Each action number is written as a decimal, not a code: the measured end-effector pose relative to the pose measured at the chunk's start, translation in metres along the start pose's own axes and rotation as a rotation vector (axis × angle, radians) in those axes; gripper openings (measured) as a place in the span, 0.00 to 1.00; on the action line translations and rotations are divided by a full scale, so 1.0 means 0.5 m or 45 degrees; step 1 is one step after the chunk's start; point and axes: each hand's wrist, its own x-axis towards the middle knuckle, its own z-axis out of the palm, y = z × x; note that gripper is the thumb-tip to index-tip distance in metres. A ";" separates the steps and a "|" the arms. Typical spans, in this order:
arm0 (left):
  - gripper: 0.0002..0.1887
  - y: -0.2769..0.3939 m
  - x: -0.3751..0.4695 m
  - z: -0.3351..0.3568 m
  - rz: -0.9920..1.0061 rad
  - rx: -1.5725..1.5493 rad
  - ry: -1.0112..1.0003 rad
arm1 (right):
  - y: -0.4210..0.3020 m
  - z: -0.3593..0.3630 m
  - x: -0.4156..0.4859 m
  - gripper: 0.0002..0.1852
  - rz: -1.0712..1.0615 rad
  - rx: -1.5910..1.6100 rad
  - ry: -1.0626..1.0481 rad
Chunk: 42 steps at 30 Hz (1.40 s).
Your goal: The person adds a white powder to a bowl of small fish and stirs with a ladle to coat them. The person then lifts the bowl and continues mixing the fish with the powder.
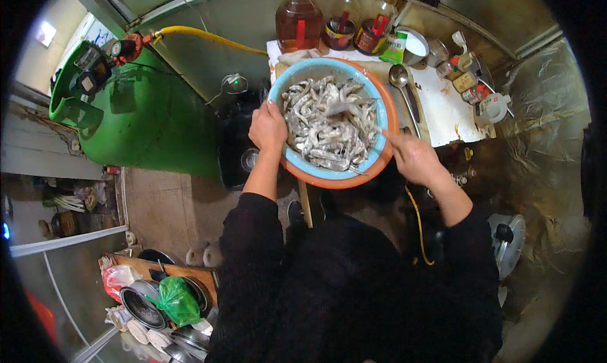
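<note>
A light-blue basin (317, 170) full of small silvery fish (327, 121) sits inside an orange basin (392, 112), at the edge of a white board. My left hand (269, 126) grips the blue basin's left rim, thumb on top. At the right rim is my right hand (415, 157), slightly blurred, its fingers closed at the basin's edge; whether it holds the rim or something thin cannot be told. Some fish near the middle look blurred. A metal ladle (399, 75) lies on the board to the right of the basins.
Large bottles of dark liquid (299, 24) stand behind the basins. Seasoning bottles (475, 95) and a white bowl (415, 45) are on the white board (446, 112). A green gas cylinder (147, 112) with a yellow hose (208, 33) stands at left. Pans (142, 306) lie lower left.
</note>
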 end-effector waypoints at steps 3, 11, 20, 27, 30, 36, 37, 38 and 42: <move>0.23 0.002 0.000 0.003 -0.004 -0.002 0.029 | -0.007 0.040 0.108 0.22 0.193 0.107 0.008; 0.22 0.002 -0.001 0.002 -0.028 0.048 0.029 | -0.139 0.187 0.117 0.30 0.009 0.026 -0.118; 0.22 0.002 0.004 0.005 -0.011 -0.007 0.042 | 0.014 -0.018 -0.049 0.30 -0.055 -0.304 -0.178; 0.23 0.000 0.001 0.005 -0.008 0.015 0.014 | -0.039 0.054 0.093 0.25 -0.149 -0.012 0.122; 0.23 -0.002 0.003 0.006 -0.003 -0.003 0.024 | -0.124 0.134 0.141 0.24 -0.119 -0.037 -0.108; 0.24 -0.003 0.001 0.004 -0.002 -0.005 0.011 | -0.063 0.093 0.014 0.32 -0.411 -0.333 -0.165; 0.24 -0.001 0.001 0.003 0.001 0.001 0.008 | -0.036 0.075 0.003 0.34 -0.439 -0.406 -0.153; 0.24 0.000 0.001 0.001 -0.021 0.013 -0.018 | -0.011 0.057 -0.004 0.35 -0.432 -0.433 -0.166; 0.24 0.007 0.002 -0.004 -0.026 0.015 -0.029 | 0.066 0.004 -0.012 0.40 -0.308 -0.553 -0.123</move>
